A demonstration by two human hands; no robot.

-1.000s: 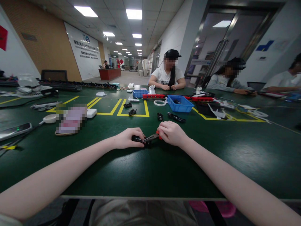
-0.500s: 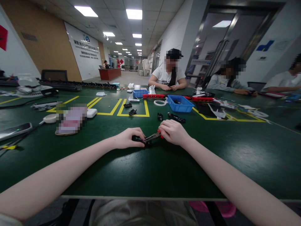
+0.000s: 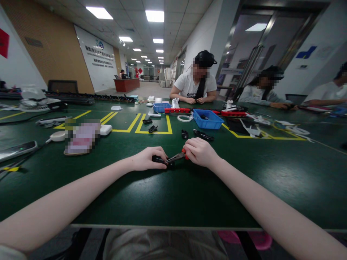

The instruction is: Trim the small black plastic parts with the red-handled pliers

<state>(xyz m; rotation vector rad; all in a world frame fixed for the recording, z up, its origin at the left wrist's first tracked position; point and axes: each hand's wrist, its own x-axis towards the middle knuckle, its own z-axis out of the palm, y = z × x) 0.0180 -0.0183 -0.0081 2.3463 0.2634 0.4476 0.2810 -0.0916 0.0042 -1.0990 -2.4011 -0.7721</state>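
Observation:
My left hand (image 3: 148,159) is closed around a small black part (image 3: 158,159), pressing it down at the middle of the green table (image 3: 151,206). Wrapped round the red handles of long-nose pliers (image 3: 176,157) is my right hand (image 3: 199,151). The pliers point left, and their metal tip meets the black part beside my left fingertips. Whether the jaws are clamped on it I cannot tell. Just beyond my right hand lie a small black piece (image 3: 184,134) and a longer black piece (image 3: 203,135).
Ahead stand a blue bin (image 3: 208,119) and a white ring (image 3: 184,118). Two black pieces (image 3: 152,129) lie inside a yellow-taped square. To the left are a phone (image 3: 82,138) and a white case (image 3: 105,129). A person in a white shirt (image 3: 193,86) sits opposite.
My hands, the pliers and the black part stay almost in place. Across the table, the person in the white shirt has shifted their head slightly to the right.

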